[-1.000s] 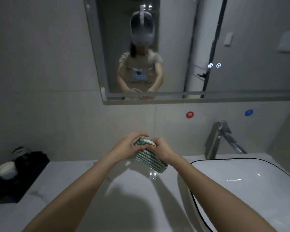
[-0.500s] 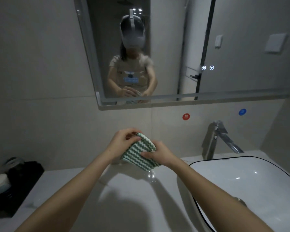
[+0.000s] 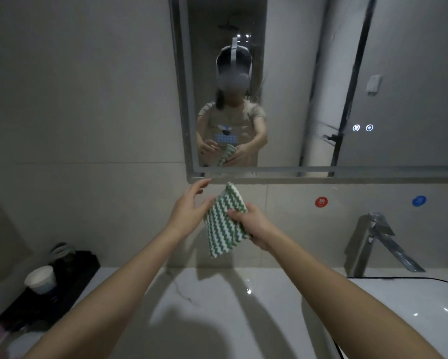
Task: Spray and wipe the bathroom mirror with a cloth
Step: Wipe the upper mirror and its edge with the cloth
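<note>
**Clerk:** Below the mirror [image 3: 321, 81], item one: cloth [image 3: 224, 220], green-and-white zigzag weave, folded flat, held in the air just under the mirror's lower frame edge and above the countertop [image 3: 217, 307]. Its top corner stands close to the frame without touching it.

**Checker:** Who holds it?

**Clerk:** Right hand [image 3: 254, 229], closed on the cloth's right edge, thumb across the front face, fingers behind. Left hand [image 3: 189, 207], fingers loosely spread and open; thumb and fingertips lie against the cloth's left edge. Whether they pinch it or only touch it, cannot tell.

**Checker:** Entries to the right of the mirror's centre?

**Clerk:** Faucet [image 3: 373, 239], metal, angular spout, below the mirror's right part. Basin [image 3: 412, 314], white, dark-rimmed, under the spout. On the wall between the mirror and the faucet: red round sticker [image 3: 321, 202], and further right, blue round sticker [image 3: 419, 201]. Two small lit icons [image 3: 363, 128] on the mirror glass itself.

**Checker:** And to the left?

**Clerk:** Black tray [image 3: 62, 294] on the countertop, well below and left of the mirror's left edge. White cup [image 3: 40, 279] stands on it; a darker item behind the cup is too dim to identify.

**Checker:** In the glass?

**Clerk:** Reflection of the person, both arms forward, cloth between the hands.
</note>
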The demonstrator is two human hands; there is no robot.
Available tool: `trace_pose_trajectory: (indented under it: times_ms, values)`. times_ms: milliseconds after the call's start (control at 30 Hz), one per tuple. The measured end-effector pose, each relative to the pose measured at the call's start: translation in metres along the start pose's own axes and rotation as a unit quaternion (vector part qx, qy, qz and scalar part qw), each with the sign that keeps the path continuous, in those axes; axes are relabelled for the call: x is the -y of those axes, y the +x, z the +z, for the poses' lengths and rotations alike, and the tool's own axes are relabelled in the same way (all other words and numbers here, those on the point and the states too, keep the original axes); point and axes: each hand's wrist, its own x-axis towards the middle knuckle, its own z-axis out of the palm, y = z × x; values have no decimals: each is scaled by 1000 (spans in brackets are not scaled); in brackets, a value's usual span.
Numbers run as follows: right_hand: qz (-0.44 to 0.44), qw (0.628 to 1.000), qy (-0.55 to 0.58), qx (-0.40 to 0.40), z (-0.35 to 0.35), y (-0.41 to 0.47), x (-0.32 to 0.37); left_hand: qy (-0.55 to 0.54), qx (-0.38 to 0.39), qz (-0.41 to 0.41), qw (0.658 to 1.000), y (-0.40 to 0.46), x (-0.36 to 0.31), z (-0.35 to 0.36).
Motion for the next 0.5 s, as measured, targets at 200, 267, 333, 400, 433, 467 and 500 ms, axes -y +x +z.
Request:
trace_pose_trajectory:
  times_ms: [200, 267, 333, 400, 433, 467, 500]
  values:
    - [-55, 981, 79, -169, -12, 27, 40, 36, -30, 20, 999, 24, -3, -28]
    - [-83, 967, 80, -226, -20, 34, 60, 41, -38, 21, 998, 38, -8, -35]
    - [-118, 951, 74, -275, -26, 39, 85, 48, -47, 32, 997, 57, -15, -42]
    - [-162, 931, 59, -322, -30, 43, 112, 55, -58, 50, 996, 79, -28, -50]
    - [-186, 920, 57, -342, -31, 47, 126, 57, -68, 61, 994, 90, -35, -54]
    - [-208, 909, 57, -355, -31, 52, 141, 58, -79, 71, 993, 102, -44, -58]
    - [-231, 900, 62, -365, -30, 57, 156, 57, -90, 82, 991, 113, -53, -61]
